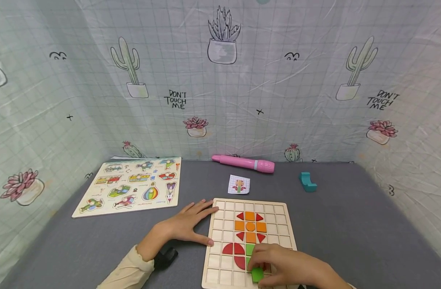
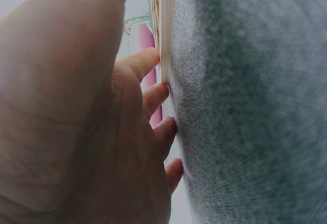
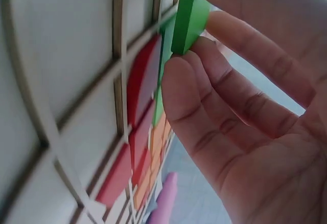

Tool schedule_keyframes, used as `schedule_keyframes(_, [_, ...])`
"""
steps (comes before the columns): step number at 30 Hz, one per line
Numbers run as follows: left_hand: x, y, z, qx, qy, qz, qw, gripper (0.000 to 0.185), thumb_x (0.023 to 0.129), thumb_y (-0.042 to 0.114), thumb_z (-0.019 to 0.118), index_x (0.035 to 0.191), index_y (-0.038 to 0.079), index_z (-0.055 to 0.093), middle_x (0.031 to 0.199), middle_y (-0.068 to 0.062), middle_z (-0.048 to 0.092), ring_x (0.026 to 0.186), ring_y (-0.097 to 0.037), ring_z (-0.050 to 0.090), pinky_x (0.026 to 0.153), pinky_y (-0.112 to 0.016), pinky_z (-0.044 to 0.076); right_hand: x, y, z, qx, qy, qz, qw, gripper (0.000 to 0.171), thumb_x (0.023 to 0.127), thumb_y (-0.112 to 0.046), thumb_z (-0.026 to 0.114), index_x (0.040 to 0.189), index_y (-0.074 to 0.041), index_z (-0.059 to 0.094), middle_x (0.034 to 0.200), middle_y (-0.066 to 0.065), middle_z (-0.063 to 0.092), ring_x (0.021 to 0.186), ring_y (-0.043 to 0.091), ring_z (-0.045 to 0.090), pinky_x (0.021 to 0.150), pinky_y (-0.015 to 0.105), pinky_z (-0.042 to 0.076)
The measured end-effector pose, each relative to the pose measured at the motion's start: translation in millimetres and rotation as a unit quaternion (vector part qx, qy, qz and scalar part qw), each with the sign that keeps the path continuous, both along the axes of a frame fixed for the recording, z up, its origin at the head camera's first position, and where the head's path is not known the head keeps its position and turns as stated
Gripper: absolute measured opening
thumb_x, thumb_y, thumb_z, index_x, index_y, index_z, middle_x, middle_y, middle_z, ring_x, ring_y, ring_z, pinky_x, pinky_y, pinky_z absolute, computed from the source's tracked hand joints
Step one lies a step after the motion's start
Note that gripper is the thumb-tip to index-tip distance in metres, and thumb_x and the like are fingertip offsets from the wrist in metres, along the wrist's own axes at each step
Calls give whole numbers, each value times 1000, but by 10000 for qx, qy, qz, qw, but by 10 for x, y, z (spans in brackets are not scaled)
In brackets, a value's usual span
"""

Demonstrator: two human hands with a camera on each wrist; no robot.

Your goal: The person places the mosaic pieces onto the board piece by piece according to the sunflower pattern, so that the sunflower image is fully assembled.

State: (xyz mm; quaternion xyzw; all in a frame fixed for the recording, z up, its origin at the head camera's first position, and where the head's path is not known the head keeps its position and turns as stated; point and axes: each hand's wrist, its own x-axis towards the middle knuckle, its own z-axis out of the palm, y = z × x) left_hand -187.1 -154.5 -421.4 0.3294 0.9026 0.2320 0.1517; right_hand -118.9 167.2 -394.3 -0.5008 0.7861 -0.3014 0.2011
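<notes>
Right hand [image 1: 289, 267] pinching a green block [image 1: 257, 274] over the grid board [image 1: 220, 245], flat open-fingered left hand [image 1: 186, 224] against its edge

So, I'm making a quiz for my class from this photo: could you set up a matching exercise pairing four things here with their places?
1 pink pen
2 teal block
3 green piece
4 vehicle puzzle

a far left of table
b in right hand's fingers
c along back wall
d right of small card

Pairs: 1-c, 2-d, 3-b, 4-a
</notes>
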Motion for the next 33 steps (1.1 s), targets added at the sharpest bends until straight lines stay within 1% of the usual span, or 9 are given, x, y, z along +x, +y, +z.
schedule_keyframes(3, [-9,-6,-12,-42,0,-1,10000,95,80,58,73,155,20,29,162,-7,18,150,-33,11,119,-57,7,24,-32,-34,62,121,53,9999,18,93,-28,68,108,-18,70,99,-13,59,88,-5,51,74,12,48])
schedule_keyframes(7, [-16,-12,-27,-54,-16,19,10000,95,80,58,72,155,21,29,163,-5,17,150,-31,10,119,-55,6,36,-46,-61,83,329,44,9994,17,93,-28,68,106,-18,71,97,-13,58,86,-5,50,73,11,47])
schedule_keyframes(12, [-14,-13,-26,-58,-26,34,10000,95,80,58,72,155,21,29,163,-5,17,150,-31,9,119,-55,6,42,-56,-54,107,186,27,9998,21,94,-32,66,107,-17,72,97,-13,58,86,-5,50,72,11,47])
schedule_keyframes(19, [-12,-4,-9,6,32,-4,10000,94,80,57,73,155,19,30,162,-8,19,150,-34,11,118,-58,7,40,-47,-44,40,234,8,9997,17,91,-17,70,108,-14,74,98,-12,58,86,-6,50,72,11,47])
schedule_keyframes(25, [-5,-6,-18,0,45,20,10000,94,80,56,73,155,19,30,162,-7,19,150,-33,11,119,-57,7,53,-64,-52,121,253,115,9995,18,92,-19,70,109,-15,74,101,-13,60,88,-6,50,72,10,46])
schedule_keyframes(33, [7,1,3,26,43,5,10000,94,80,55,73,154,17,30,162,-9,20,149,-35,13,118,-59,8,67,-83,-60,103,128,-14,9999,18,92,-21,69,108,-14,73,101,-12,61,89,-5,51,73,11,48])
